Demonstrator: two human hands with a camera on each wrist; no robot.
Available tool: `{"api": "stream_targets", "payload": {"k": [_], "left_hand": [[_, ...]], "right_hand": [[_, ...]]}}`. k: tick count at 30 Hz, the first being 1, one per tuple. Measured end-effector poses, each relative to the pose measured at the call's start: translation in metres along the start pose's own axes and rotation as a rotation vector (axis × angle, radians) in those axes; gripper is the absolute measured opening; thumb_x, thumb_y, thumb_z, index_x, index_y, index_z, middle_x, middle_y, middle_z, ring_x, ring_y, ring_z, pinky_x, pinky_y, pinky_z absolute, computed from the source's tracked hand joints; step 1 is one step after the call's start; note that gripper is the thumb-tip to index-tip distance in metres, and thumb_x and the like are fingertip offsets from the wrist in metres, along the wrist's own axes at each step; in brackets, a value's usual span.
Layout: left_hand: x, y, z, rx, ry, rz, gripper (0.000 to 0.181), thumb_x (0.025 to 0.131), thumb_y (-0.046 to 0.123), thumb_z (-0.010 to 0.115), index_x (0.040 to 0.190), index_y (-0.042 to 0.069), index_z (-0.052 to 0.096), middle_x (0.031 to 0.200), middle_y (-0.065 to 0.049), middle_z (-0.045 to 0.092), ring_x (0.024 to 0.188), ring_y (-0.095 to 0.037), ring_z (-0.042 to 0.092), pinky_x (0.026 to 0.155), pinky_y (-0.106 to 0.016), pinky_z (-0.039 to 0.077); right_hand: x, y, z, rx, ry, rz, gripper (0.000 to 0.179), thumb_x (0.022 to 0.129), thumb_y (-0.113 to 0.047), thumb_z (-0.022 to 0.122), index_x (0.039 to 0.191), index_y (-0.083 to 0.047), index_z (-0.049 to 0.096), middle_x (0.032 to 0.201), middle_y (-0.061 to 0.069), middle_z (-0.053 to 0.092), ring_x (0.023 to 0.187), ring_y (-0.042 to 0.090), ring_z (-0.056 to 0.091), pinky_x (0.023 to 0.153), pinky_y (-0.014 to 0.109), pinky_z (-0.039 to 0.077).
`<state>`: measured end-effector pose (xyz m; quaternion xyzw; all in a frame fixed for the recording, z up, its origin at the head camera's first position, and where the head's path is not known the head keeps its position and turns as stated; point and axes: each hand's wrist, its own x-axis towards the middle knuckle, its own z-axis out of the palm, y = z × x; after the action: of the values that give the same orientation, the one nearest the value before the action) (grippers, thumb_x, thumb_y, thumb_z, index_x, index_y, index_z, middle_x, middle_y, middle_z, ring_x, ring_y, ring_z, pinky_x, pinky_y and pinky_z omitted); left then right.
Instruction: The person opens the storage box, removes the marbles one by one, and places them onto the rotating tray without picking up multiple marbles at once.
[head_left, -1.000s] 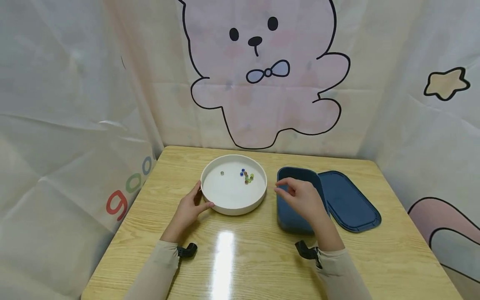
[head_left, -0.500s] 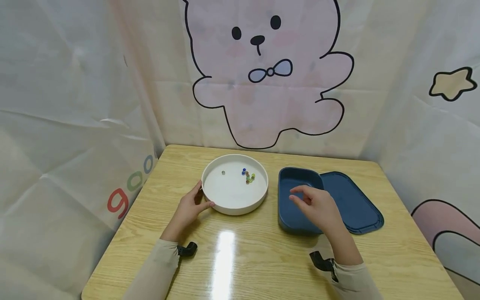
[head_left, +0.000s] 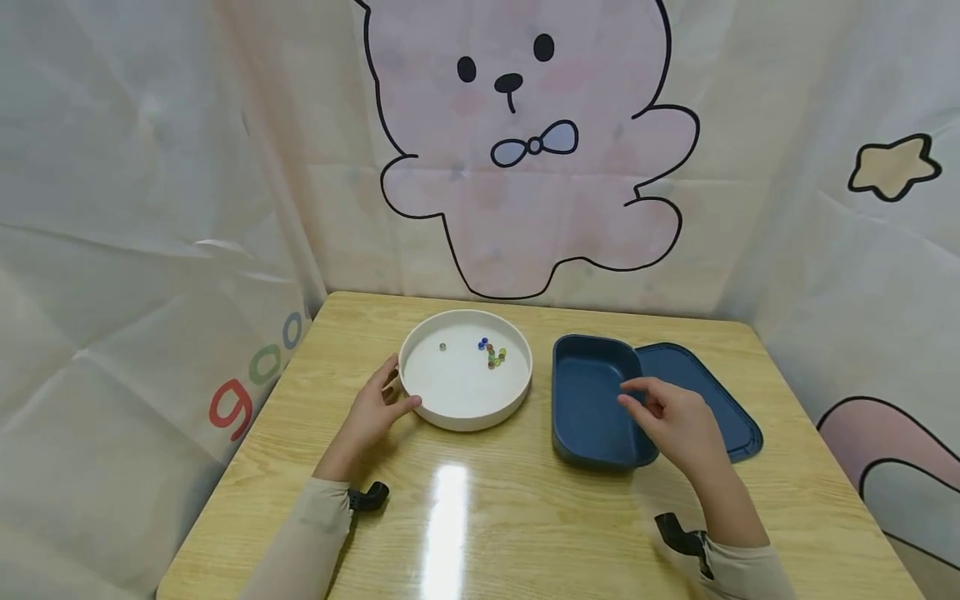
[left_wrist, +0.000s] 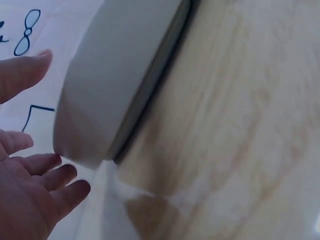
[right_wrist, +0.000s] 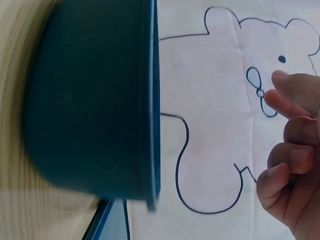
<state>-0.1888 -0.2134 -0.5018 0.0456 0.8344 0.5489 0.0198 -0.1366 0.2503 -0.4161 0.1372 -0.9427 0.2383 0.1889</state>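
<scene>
My left hand is at the left side of a round white tray, its thumb right at the near rim. In the left wrist view its fingers are spread loosely beside the tray wall. Several small glass marbles lie in the tray: a cluster with yellow, reddish and blue marbles to the right, one clear marble to the left. Over the right rim of a deep blue box is my right hand. Its fingers bend loosely, thumb and forefinger slightly apart, with nothing visible between them.
The blue lid lies on the wooden table behind and right of the box, partly covered by my right hand. A printed cloth backdrop stands close behind the table's back edge.
My right hand has moved right, from over the left side of the box to its right rim. The left hand has eased slightly left at the tray. The marbles stay put.
</scene>
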Motion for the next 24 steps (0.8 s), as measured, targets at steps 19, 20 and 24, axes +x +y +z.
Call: {"api": "stream_targets", "payload": {"k": [19, 20, 24], "left_hand": [[-0.018, 0.033, -0.001, 0.18, 0.089, 0.095, 0.082, 0.088, 0.044, 0.069, 0.154, 0.02, 0.025, 0.159, -0.005, 0.024, 0.147, -0.03, 0.02, 0.117, -0.057, 0.023], [-0.02, 0.033, -0.002, 0.181, 0.083, 0.094, 0.082, 0.088, 0.044, 0.068, 0.153, 0.021, 0.026, 0.159, -0.005, 0.024, 0.147, -0.03, 0.02, 0.117, -0.057, 0.023], [-0.024, 0.032, -0.01, 0.221, 0.068, 0.099, 0.081, 0.088, 0.046, 0.067, 0.153, 0.021, 0.027, 0.158, -0.004, 0.025, 0.146, -0.031, 0.021, 0.115, -0.058, 0.025]], "right_hand": [[-0.014, 0.03, -0.006, -0.023, 0.01, 0.033, 0.023, 0.092, -0.036, 0.066, 0.11, -0.023, 0.069, 0.06, -0.013, 0.047, 0.047, 0.004, 0.037, 0.043, 0.023, 0.03], [-0.015, 0.033, -0.007, -0.03, 0.008, 0.034, 0.022, 0.092, -0.035, 0.066, 0.11, -0.023, 0.069, 0.061, -0.013, 0.048, 0.047, 0.004, 0.038, 0.043, 0.022, 0.03], [-0.019, 0.046, -0.012, -0.056, -0.001, 0.045, 0.022, 0.092, -0.034, 0.065, 0.111, -0.023, 0.069, 0.062, -0.012, 0.049, 0.048, 0.004, 0.038, 0.043, 0.023, 0.03]]}}
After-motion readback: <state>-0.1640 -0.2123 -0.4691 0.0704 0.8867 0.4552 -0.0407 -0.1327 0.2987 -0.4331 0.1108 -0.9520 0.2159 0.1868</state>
